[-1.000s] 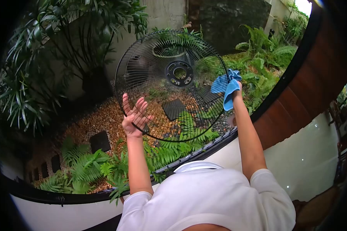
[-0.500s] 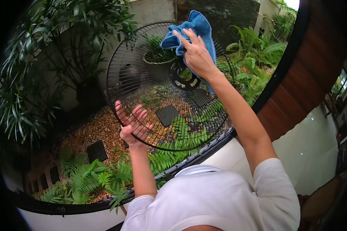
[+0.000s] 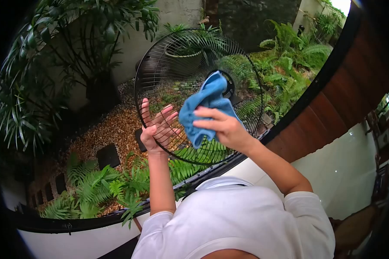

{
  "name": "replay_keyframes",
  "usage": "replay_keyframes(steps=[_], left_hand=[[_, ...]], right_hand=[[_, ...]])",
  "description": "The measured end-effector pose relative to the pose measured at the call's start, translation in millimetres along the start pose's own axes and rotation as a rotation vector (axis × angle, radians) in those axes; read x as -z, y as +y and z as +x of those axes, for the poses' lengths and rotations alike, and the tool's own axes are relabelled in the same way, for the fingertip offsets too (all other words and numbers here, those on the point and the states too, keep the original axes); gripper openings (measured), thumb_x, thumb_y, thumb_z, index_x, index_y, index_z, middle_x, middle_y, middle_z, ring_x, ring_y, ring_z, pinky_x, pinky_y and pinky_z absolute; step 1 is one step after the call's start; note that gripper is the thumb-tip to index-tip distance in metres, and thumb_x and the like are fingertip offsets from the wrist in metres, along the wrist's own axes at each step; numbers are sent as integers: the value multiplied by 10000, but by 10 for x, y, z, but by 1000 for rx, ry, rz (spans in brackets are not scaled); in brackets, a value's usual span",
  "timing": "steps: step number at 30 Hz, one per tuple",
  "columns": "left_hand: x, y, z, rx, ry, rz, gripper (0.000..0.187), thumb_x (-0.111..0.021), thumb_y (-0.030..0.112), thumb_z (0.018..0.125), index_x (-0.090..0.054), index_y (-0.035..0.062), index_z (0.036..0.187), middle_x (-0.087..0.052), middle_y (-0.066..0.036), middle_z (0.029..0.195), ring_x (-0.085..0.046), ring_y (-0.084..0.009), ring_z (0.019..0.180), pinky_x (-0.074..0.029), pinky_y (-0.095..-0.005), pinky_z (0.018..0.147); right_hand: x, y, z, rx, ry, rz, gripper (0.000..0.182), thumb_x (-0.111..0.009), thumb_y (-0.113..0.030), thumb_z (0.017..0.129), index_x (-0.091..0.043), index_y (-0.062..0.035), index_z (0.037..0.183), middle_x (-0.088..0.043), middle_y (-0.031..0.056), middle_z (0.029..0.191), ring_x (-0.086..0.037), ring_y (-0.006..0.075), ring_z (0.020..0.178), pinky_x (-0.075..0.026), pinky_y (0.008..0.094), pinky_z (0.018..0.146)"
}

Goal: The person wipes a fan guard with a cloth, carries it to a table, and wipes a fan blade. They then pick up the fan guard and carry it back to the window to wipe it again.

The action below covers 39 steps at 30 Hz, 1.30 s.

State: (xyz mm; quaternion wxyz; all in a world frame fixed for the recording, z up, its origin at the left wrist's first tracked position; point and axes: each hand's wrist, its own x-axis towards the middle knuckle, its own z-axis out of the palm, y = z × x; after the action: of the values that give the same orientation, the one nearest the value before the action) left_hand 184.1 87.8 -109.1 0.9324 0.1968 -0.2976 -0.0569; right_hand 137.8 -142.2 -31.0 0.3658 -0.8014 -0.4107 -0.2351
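Observation:
A round black wire fan grille [image 3: 160,77] is held up over the garden. My left hand [image 3: 159,129] supports its lower left rim, the thumb on the near side and the spread fingers behind the wires. A crumpled blue cloth [image 3: 207,101] lies against the lower middle of the grille, just below its dark central ring. My right hand [image 3: 229,129] presses this cloth on the wires, fingers pointing left; part of the grille is hidden behind cloth and hand.
Green ferns [image 3: 90,196] and brown pebbles [image 3: 116,142] with dark stepping slabs [image 3: 108,156] lie beyond a black curved edge [image 3: 103,234]. A leafy plant [image 3: 26,82] stands left. Reddish-brown wood [image 3: 328,108] and pale floor tiles [image 3: 345,164] are at the right.
My right hand and the blue cloth have moved down from the grille's top to its lower middle. The grille has shifted slightly right, and my left hand has moved with it, still at the rim.

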Motion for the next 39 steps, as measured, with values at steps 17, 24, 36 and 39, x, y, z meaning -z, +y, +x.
replay_keyframes(steps=[17, 24, 36, 39], left_hand=[[-359, -27, 179, 77, 37, 125, 857, -591, 85, 695, -207, 288, 1435, -399, -347, 1303, -488, -473, 1146, -521, -615, 755], [-358, -54, 66, 123, 63, 120, 853, -606, 70, 672, -251, 254, 1426, -436, -347, 1266, -512, -477, 1112, -521, -617, 763], [-481, -250, 234, 184, -46, 162, 836, -640, 15, 669, -319, 250, 1405, -436, -348, 1274, -482, -466, 1162, -512, -598, 803], [-513, -141, 361, 62, 75, 204, 833, -625, 26, 663, -298, 200, 1410, -451, -342, 1261, -517, -447, 1127, -524, -585, 791]], right_hand=[[312, 560, 397, -24, 388, -417, 120, -601, 33, 689, -553, -42, 770, -551, 116, 919, -541, 307, 887, -450, 376, 793], [185, 533, 86, 162, 209, -447, 78, -599, -6, 692, -556, -37, 750, -549, 112, 912, -520, 289, 917, -442, 360, 817], [249, 850, 892, -522, 663, 5, 254, -489, 4, 703, -533, 12, 953, -557, 207, 945, -568, 412, 839, -451, 447, 755], [-162, 216, 537, -318, 346, -104, 273, -520, -11, 706, -562, -85, 966, -523, 163, 936, -564, 400, 832, -459, 439, 720]])
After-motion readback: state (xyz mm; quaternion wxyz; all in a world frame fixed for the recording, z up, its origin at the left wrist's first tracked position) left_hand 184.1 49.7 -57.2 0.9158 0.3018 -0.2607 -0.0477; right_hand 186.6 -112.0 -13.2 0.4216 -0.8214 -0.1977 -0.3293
